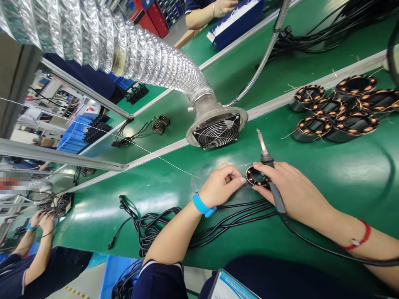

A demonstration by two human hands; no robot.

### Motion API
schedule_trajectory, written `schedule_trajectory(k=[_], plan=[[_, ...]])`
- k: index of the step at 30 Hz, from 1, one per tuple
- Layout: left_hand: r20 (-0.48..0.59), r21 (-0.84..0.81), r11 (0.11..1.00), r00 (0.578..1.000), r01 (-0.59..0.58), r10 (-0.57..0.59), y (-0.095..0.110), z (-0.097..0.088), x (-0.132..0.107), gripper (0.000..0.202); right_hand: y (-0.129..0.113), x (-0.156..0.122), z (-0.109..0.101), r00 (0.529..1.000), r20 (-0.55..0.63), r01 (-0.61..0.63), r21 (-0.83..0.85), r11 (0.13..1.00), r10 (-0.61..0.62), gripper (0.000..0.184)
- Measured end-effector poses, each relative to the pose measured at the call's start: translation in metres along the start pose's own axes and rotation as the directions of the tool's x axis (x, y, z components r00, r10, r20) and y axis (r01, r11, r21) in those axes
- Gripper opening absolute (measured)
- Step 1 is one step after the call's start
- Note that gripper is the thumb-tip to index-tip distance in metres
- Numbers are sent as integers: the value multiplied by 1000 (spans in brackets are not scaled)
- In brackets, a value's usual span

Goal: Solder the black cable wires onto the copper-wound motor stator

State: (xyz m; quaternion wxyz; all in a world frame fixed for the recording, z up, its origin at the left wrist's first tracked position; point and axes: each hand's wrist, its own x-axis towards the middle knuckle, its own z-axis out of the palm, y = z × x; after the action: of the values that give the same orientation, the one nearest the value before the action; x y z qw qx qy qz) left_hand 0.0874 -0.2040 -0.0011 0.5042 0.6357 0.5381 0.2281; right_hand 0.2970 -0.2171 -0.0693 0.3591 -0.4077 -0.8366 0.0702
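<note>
A small round motor stator (257,176) with copper windings lies on the green table (343,174), between my two hands. My left hand (222,185), a blue band on its wrist, has its fingers pinched together at the stator's left edge; a thin solder wire (140,147) runs from them up to the left. My right hand (293,193) is closed round a soldering iron (267,160), whose metal tip points up and away above the stator. The iron's black cord trails off to the right.
A fume fan (216,131) on a silver flexible duct (149,54) stands just behind the stator. Several wound stators (338,110) sit at the right. Black cables (162,226) lie by my left forearm. Other people's hands show at the far top (222,6) and lower left (43,220).
</note>
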Motion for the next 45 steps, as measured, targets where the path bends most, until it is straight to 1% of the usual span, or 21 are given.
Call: schedule_trajectory(k=[3, 5, 8, 11, 13, 15, 17, 19, 22, 26, 28, 29, 31, 33, 34, 36, 38, 40, 41, 43, 45], plan=[[8, -10, 1000, 1000, -5, 5, -4, -9, 5, 14, -1, 1, -1, 1000, 12, -5, -7, 1000, 6, 34], [70, -85, 996, 998, 5, 1, -6, -10, 10, 13, -1, 3, -3, 1000, 25, 17, -26, 1000, -16, 33], [168, -260, 964, 986, 52, -8, -9, -2, 17, 15, -2, 8, -7, 994, 36, 103, -72, 992, -100, 33], [180, -363, 921, 980, 144, -82, -10, 5, 20, 21, 0, 10, -10, 992, 30, 128, -109, 986, -126, 36], [155, -347, 922, 980, 173, -126, -10, 5, 17, 19, 3, 10, -11, 995, 30, 97, -121, 988, -94, 35], [174, -263, 947, 975, 182, -138, -10, 2, 12, 16, 6, 8, -10, 998, 39, 55, -113, 992, -51, 34], [217, -159, 976, 970, 147, -111, -12, -2, 7, 16, 8, 6, -10, 999, 43, 16, -96, 995, -12, 35], [222, -102, 992, 974, 71, -47, -14, -5, 5, 13, 8, 5, -10, 999, 34, -1, -89, 996, 5, 36], [218, -163, 987, 975, 4, 32, -18, -3, 9, 14, 5, 6, -10, 1000, 22, 20, -101, 995, -18, 36], [329, -288, 956, 943, 55, 45, -18, 4, 15, 19, 6, 7, -10, 997, 44, 69, -96, 993, -65, 32], [356, -212, 974, 934, 80, 1, -14, 8, 13, 19, 11, 8, -10, 996, 52, 80, -82, 993, -76, 31], [358, -118, 990, 933, 81, -34, -11, 10, 11, 18, 14, 8, -11, 996, 43, 81, -75, 994, -78, 33], [339, 157, 986, 934, 59, -110, -3, 16, 5, 20, 20, 9, -15, 998, 8, 69, -55, 996, -69, 37], [326, 413, 911, 931, 17, -166, 5, 24, -3, 18, 23, 10, -20, 998, -34, 46, -35, 998, -48, 40], [329, 494, 869, 926, -2, -184, 9, 28, -6, 14, 24, 11, -24, 998, -56, 34, -26, 999, -36, 39], [333, 542, 840, 922, -17, -196, 15, 32, -11, 4, 22, 12, -30, 994, -105, 16, -4, 1000, -17, 38], [295, 458, 889, 939, 25, -178, 18, 30, -13, 7, 18, 12, -34, 988, -156, 13, 19, 1000, -9, 37], [223, 256, 960, 959, 114, -173, 18, 23, -14, 12, 12, 11, -36, 981, -193, -15, 65, 998, 27, 38], [196, 126, 980, 964, 157, -180, 17, 18, -14, 15, 8, 10, -36, 977, -201, -46, 141, 989, 74, 38], [180, -111, 973, 967, 204, -182, 14, 9, -14, 27, -1, 9, -35, 964, -177, -121, 372, 920, 198, 37], [187, -254, 946, 970, 202, -157, 12, 4, -14, 40, -9, 8, -33, 951, -120, -172, 559, 811, 284, 34]])
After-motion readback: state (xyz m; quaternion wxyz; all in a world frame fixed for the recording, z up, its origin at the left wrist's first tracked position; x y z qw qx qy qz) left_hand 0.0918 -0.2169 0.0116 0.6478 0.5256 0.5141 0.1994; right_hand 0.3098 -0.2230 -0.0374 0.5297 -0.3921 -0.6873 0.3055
